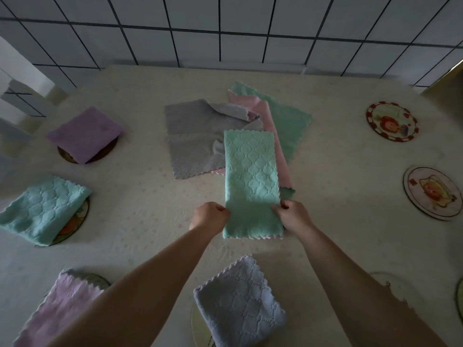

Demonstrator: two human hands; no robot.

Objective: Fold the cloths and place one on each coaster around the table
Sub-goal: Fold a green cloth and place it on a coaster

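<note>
A mint green cloth [251,179], folded into a long strip, lies in the middle of the table. My left hand [210,216] grips its left edge near the front end, and my right hand [293,215] grips its right edge. Behind it lies a loose pile: a grey cloth [193,136], a pink cloth [263,108] and another green cloth [288,121]. Folded cloths cover coasters at the left and front: purple [84,134], teal [45,209], pink [65,306], pale blue [240,301]. Two bare round coasters [392,121] [433,191] sit at the right.
The table [338,234] has a cream patterned cover. A tiled wall [225,28] stands behind its far edge. Another coaster rim [459,296] shows at the right edge of the frame. A white object [17,78] stands at the far left.
</note>
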